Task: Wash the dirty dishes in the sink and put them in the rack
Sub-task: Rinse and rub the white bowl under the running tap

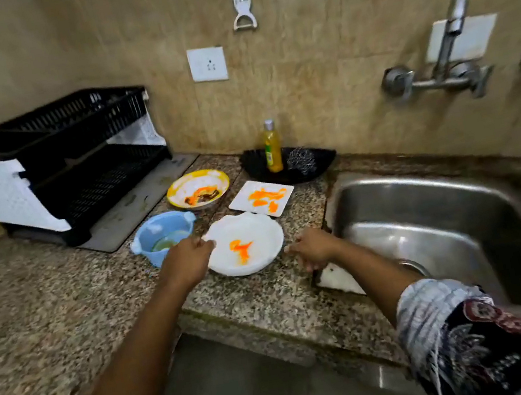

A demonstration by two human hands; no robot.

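No legible text anywhere.

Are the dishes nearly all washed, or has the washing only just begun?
Only just begun. Nothing looks washed: the black rack holds no dishes. In hand: the left hand touches the rim of the round white plate, and the right hand is beside it. Left: that plate, the square plate, yellow bowl and blue bowl all sit dirty on the counter, outside the sink.
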